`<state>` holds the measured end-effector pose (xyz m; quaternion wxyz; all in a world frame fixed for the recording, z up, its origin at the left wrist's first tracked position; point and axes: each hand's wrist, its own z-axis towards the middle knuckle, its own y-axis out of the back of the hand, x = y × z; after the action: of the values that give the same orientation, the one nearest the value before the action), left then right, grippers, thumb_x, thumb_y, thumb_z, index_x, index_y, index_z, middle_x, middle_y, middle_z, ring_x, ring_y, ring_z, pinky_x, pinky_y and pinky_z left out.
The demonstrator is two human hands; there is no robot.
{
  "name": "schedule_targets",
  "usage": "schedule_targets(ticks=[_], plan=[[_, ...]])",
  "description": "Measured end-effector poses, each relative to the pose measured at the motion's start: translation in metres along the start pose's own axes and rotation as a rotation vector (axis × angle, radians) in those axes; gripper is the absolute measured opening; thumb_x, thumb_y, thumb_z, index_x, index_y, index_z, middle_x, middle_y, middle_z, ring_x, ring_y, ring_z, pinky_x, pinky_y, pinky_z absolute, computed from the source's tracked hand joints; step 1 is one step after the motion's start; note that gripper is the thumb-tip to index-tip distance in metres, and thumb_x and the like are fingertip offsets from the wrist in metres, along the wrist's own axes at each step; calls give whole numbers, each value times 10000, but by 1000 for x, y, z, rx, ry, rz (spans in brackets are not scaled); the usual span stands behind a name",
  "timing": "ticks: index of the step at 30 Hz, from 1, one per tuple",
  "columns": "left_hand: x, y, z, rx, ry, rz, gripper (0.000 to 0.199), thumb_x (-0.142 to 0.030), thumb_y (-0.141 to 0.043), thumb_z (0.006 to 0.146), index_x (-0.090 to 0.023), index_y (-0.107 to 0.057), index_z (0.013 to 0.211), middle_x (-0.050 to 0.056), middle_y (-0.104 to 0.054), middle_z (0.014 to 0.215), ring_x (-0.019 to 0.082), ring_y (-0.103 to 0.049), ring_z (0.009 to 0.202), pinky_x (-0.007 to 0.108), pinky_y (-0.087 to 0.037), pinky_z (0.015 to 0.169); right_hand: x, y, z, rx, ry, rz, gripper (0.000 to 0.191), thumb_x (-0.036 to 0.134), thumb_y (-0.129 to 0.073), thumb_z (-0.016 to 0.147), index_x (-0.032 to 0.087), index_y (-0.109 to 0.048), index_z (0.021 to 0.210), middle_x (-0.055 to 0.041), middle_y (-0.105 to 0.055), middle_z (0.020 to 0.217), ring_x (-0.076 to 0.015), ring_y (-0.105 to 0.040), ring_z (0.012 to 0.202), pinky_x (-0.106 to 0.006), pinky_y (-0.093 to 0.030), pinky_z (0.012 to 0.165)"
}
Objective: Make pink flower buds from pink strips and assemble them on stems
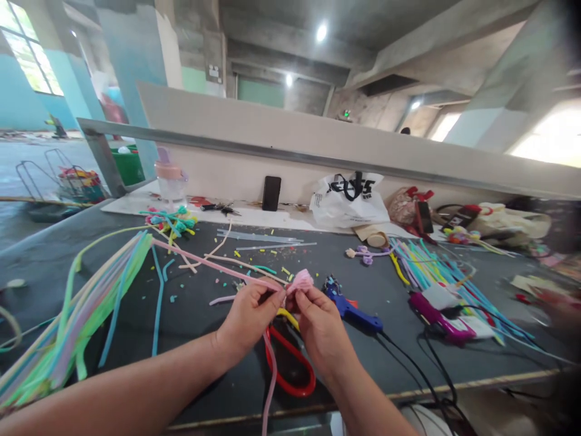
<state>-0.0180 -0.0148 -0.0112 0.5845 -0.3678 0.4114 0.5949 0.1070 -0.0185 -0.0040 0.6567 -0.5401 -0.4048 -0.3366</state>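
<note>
My left hand (pixel 254 312) pinches a long pink pipe cleaner (pixel 213 266), which stretches up and left towards a bundle of pastel pipe cleaners (pixel 113 290). A pink strand also hangs down below the fingers. Close beside it, my right hand (pixel 320 324) has its fingers closed on a small pink pipe-cleaner flower (pixel 302 280). Under the hands lie scissors with red handles (pixel 297 387), their blades hidden. To the right of my right hand rests a blue glue gun (pixel 354 312) with its cord running off the front edge.
A purple glue gun (pixel 442 321) and more pipe cleaners (pixel 422 260) lie at the right. Cut scraps and clear glue sticks (pixel 258 236) are scattered mid-table. At the back stand a phone (pixel 271 194), a bottle (pixel 170 181) and a white bag (pixel 347 200).
</note>
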Motion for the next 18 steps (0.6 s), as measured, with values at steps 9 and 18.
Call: schedule_targets(ticks=[9,18], plan=[[1,2,2,0,-62,38,122,-225,-556,785,-161,-620,703,22,-601,723,148,-556,706,249,-444,674,-10,-6,1,-90,45,-26,134,278,-722,670,178,-661,736,4,-622,690,-140,-548,671,-263,-440,704],[3,-3,3,77,136,-187,223,-340,-570,778,-143,-593,675,-29,-502,578,95,-434,529,213,-354,512,-10,2,5,-136,44,-153,161,315,-697,681,168,-631,688,22,-582,579,-132,-522,563,-249,-432,589]])
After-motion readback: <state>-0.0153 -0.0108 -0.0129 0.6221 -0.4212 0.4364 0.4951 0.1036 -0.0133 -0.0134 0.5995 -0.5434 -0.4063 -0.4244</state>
